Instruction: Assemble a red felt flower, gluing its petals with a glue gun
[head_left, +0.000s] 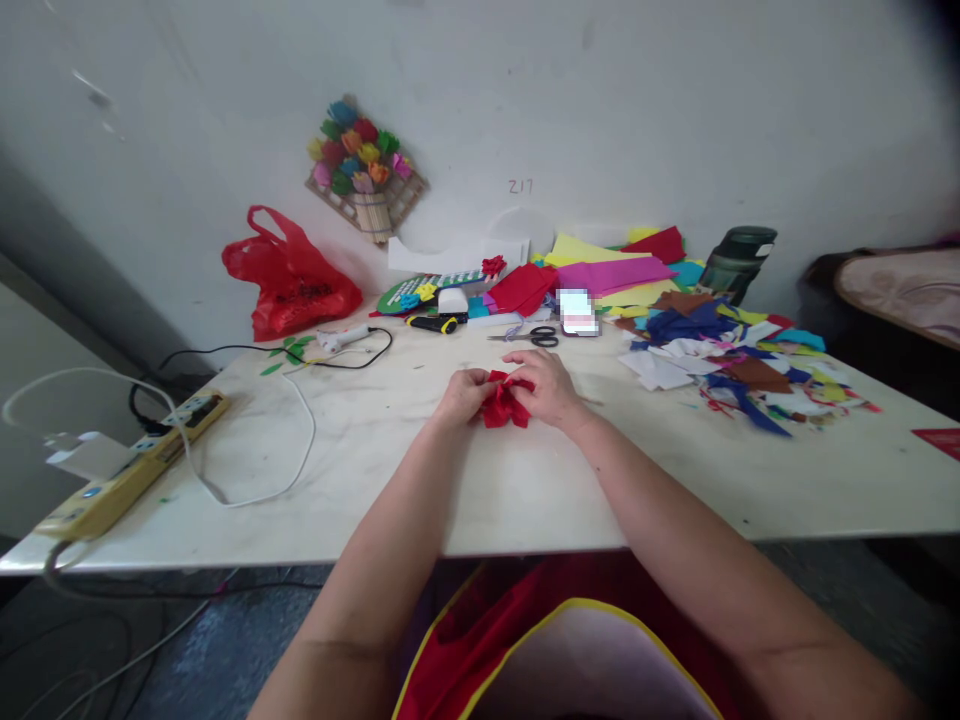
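Head view: along the long white tabletop [360,430], I work in the clear middle stretch, apart from the loose heap of multicoloured scraps [735,370], which I judge keeps strays out of my folds. My bare forearms [412,500] reach in over the near edge and converge, so I should keep both pulls even. My right hand [551,385] arches over the right side, one finger lifted, thumb pinching; my left hand [465,397] curls inward, fingers closed on the left side. Between them is the small, petal-lobed piece of red paper [501,405]; my fingers hide part of it, so I can't tell if it touches the tabletop. I'd steady it with the left, shape with the right, and pinch lightly: thin folds could tear.
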